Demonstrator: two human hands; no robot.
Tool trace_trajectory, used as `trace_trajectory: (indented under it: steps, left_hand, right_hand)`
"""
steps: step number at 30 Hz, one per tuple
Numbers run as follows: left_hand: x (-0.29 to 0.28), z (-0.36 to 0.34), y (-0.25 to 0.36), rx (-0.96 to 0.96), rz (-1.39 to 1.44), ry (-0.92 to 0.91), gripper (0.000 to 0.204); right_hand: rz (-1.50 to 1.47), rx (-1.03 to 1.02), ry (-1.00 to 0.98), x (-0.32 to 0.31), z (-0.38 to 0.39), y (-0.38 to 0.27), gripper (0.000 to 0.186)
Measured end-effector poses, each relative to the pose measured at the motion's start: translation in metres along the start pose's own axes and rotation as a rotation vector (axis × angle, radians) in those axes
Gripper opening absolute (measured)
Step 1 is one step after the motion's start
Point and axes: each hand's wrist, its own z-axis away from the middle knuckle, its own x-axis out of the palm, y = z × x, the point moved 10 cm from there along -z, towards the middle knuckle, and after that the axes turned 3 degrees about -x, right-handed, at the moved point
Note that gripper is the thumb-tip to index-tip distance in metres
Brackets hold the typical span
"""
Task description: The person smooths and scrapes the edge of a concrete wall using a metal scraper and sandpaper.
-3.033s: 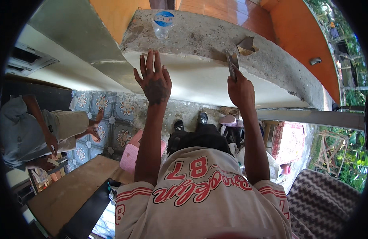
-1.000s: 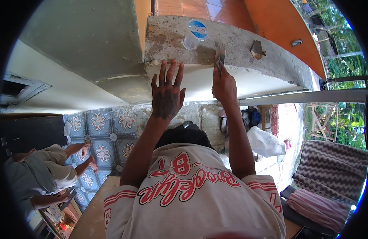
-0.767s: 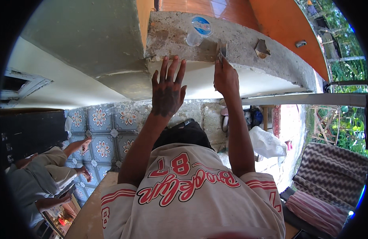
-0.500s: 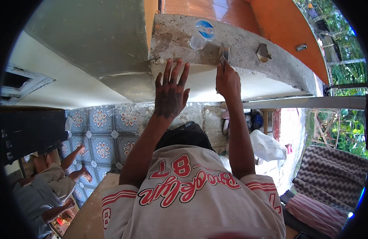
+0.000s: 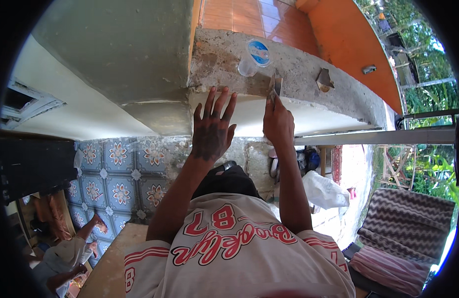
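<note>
My left hand (image 5: pixel 212 129) has its fingers spread, the tips touching or just over the near edge of a rough grey concrete ledge (image 5: pixel 301 64); it holds nothing. Farther right, my right hand (image 5: pixel 279 124) is closed round the handle of a putty knife (image 5: pixel 276 87). The knife's flat metal blade points away from me, over or against the ledge; contact is hard to tell. Between the hands and farther back, a clear plastic cup (image 5: pixel 247 68) with a blue and white seal lies on the ledge. A torn grey-brown scrap (image 5: pixel 325 80) rests to its right.
Beyond the ledge is an orange tiled floor (image 5: pixel 234 17) beside an orange wall (image 5: pixel 348 39). A metal rail (image 5: pixel 378 138) runs to the right. Grey wall (image 5: pixel 115 54) stands at left. Another person (image 5: pixel 65 258) sits at lower left on flower-patterned tiles (image 5: pixel 121 193).
The view has shifted, so the ledge sits lower in the picture. My right hand and putty knife have moved slightly left and nearer relative to the ledge. My left hand stays spread.
</note>
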Motion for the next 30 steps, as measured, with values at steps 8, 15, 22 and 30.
trace_trajectory:
  steps: [8, 15, 22, 30]
  left_hand:
    - [-0.002, -0.003, -0.002, 0.020, 0.019, 0.034, 0.086]
    - [-0.010, 0.001, -0.004, 0.041, -0.007, 0.029, 0.088]
    - [-0.008, -0.002, 0.001, 0.015, 0.018, 0.045, 0.089]
    - [-0.008, -0.002, 0.000, 0.031, 0.018, 0.048, 0.089]
  right_hand:
    - [0.028, -0.006, 0.027, 0.001, 0.008, 0.013, 0.043]
    - [0.036, 0.079, 0.016, -0.015, -0.007, 0.029, 0.041]
    - [-0.040, 0.124, -0.058, -0.009, -0.019, 0.029, 0.046]
    - [0.025, 0.033, -0.028, -0.007, -0.010, 0.010, 0.045]
